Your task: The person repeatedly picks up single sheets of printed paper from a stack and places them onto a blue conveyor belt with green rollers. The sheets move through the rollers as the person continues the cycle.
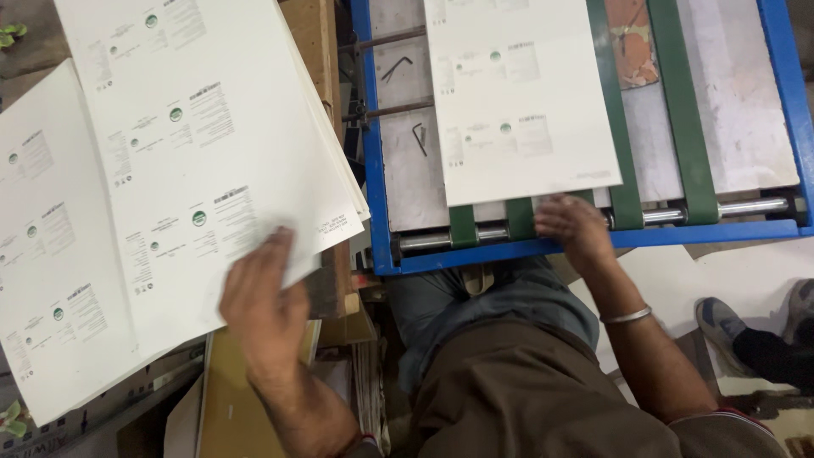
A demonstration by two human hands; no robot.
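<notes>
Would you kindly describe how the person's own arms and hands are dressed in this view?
Both hands are bare, with no gloves. The right hand has a thin silver-coloured metal bangle on the wrist, and the forearm is uncovered up to a sleeve edge with a reddish trim near the elbow. The left hand has a bare forearm too; something reddish shows at the frame's lower edge.

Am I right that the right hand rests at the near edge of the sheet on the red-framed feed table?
Not quite: the frame is blue, not red, as the head view shows. The right hand does rest at the near edge of the sheet.
</notes>
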